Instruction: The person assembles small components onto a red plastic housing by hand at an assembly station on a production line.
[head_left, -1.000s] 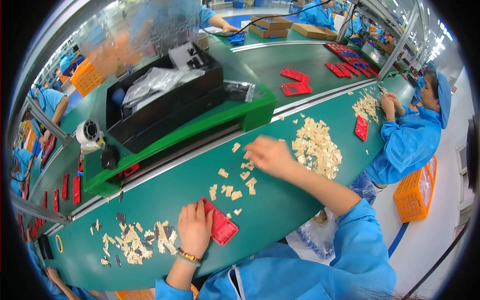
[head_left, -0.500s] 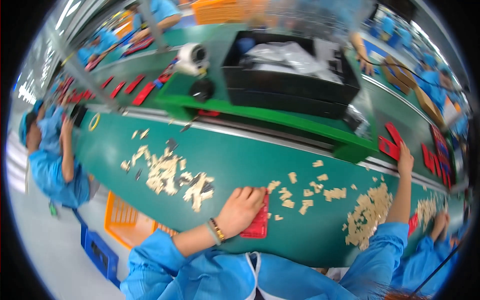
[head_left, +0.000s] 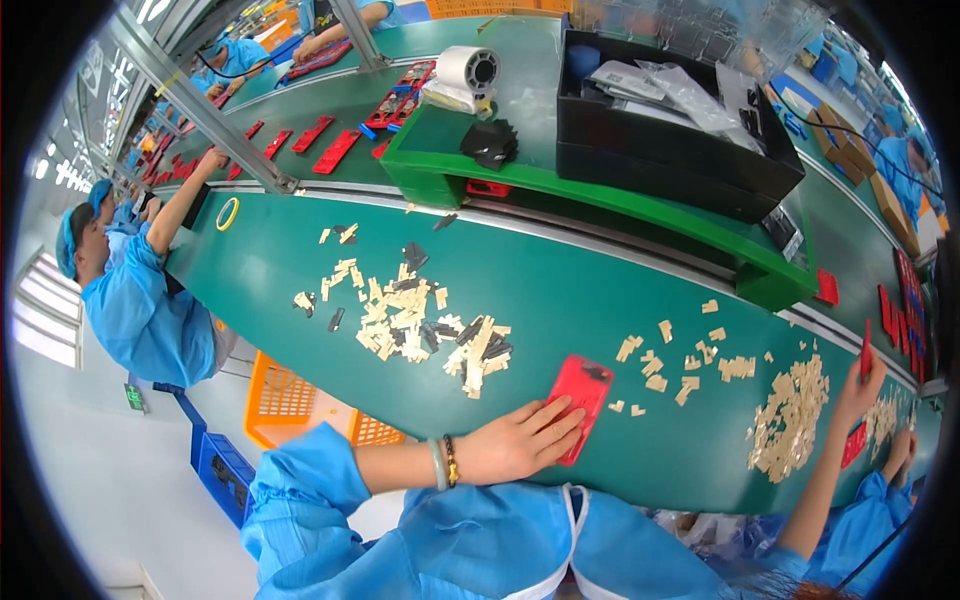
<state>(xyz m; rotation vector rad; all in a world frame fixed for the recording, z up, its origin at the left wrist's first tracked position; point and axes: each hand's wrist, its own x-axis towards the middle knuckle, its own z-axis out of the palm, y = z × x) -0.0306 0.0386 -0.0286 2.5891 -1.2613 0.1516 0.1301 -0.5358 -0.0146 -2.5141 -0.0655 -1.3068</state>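
My left hand (head_left: 520,440) lies flat on the near end of a red plastic tray (head_left: 582,398) on the green conveyor belt (head_left: 560,290); a small dark part sits at the tray's far end. Far out to the right, my right hand (head_left: 858,388) is raised off the belt and grips a thin red piece (head_left: 866,348) seen edge-on. A heap of small beige parts (head_left: 790,415) lies just left of that hand. Loose beige parts (head_left: 680,358) are scattered between my two hands.
A mixed pile of beige and black parts (head_left: 410,320) lies to the left. A green shelf (head_left: 620,205) carries a black bin (head_left: 670,150) and a tape roll (head_left: 468,68). Workers in blue sit at left (head_left: 140,300) and far right (head_left: 895,455). An orange crate (head_left: 290,405) stands below.
The view has swung left and back toward the centre. My left hand stays on the red tray. My right hand has moved from the beige parts to the far right and lifted with a red piece.
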